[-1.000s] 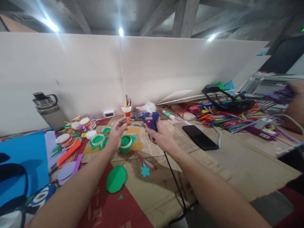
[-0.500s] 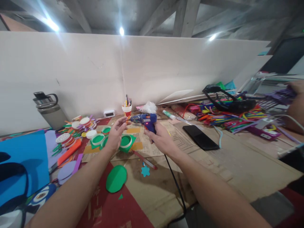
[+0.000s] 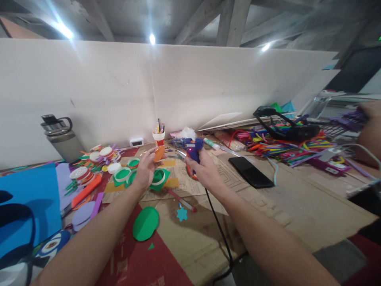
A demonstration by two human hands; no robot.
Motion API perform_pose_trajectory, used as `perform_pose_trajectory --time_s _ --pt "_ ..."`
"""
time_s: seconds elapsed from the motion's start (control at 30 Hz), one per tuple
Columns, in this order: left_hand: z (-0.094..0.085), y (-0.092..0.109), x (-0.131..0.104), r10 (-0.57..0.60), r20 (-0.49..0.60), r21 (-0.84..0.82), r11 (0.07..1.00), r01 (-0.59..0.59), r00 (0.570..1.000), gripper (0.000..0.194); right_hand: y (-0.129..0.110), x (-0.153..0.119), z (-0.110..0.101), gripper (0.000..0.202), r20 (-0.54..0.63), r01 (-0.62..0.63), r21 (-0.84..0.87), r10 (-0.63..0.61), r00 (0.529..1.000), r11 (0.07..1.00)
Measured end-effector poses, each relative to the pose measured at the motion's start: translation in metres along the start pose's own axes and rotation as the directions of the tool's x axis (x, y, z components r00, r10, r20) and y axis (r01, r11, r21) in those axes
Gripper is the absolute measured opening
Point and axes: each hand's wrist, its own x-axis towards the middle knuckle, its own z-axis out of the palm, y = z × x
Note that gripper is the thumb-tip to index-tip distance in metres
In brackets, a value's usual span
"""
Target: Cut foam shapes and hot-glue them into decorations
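Observation:
My left hand (image 3: 145,170) is closed on a small flat orange piece (image 3: 159,153), held up between thumb and fingers. In my right hand (image 3: 206,167) is a blue hot glue gun (image 3: 192,147), its red light lit and its nozzle pointing left toward the orange piece, apart from it. Scissor blades (image 3: 181,153) and an orange handle show by my right fingers; whether they are held or lie behind, I cannot tell. Below the left hand lie green pieces with white rings (image 3: 158,177). Nearer me are a green oval (image 3: 145,223) and a blue flower shape (image 3: 182,213).
A phone (image 3: 251,171) lies on cardboard to the right, before a heap of coloured pipe cleaners (image 3: 274,145). A bottle (image 3: 62,137), round decorated pieces (image 3: 81,174) and an orange cutter (image 3: 86,191) are at left. The black cord (image 3: 218,226) hangs over the front edge. Another person's hand (image 3: 372,111) is far right.
My right hand and the glue gun have moved a little right, away from my left hand. The orange piece is now turned so more of its face shows.

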Motion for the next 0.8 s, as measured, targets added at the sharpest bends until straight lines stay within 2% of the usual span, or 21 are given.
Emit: perform_pose_trajectory --time_s 0.17,0.33,0.4,0.5,0.67,0.8 --pt "0.004 -0.006 0.003 -0.138 -0.054 -0.027 0.99 0.136 0.989 0.039 -0.004 -0.001 0.002 0.026 0.113 -0.136 0.214 0.114 0.987 0.967" --pt "0.003 -0.014 0.004 -0.098 -0.149 -0.003 0.995 0.099 0.984 0.029 -0.003 -0.003 0.005 0.031 0.13 -0.191 0.335 0.156 0.979 0.923" --pt "0.003 -0.015 0.004 -0.113 -0.135 0.033 0.992 0.119 0.984 0.029 -0.002 -0.003 0.006 0.032 0.127 -0.2 0.347 0.165 0.978 0.916" --pt "0.007 -0.012 0.001 -0.142 -0.066 0.103 0.984 0.148 0.988 0.035 -0.002 -0.003 0.009 0.035 0.054 -0.195 0.32 0.188 0.981 0.927" --pt "0.029 -0.005 -0.009 -0.079 0.047 0.059 0.995 0.076 0.996 0.033 -0.002 -0.002 0.013 0.037 -0.116 -0.115 0.146 0.133 0.984 0.983" --pt "0.045 -0.001 -0.018 -0.096 0.057 0.013 0.995 0.095 0.994 0.03 -0.005 -0.002 0.012 0.038 -0.163 -0.069 0.028 0.073 0.984 0.997"
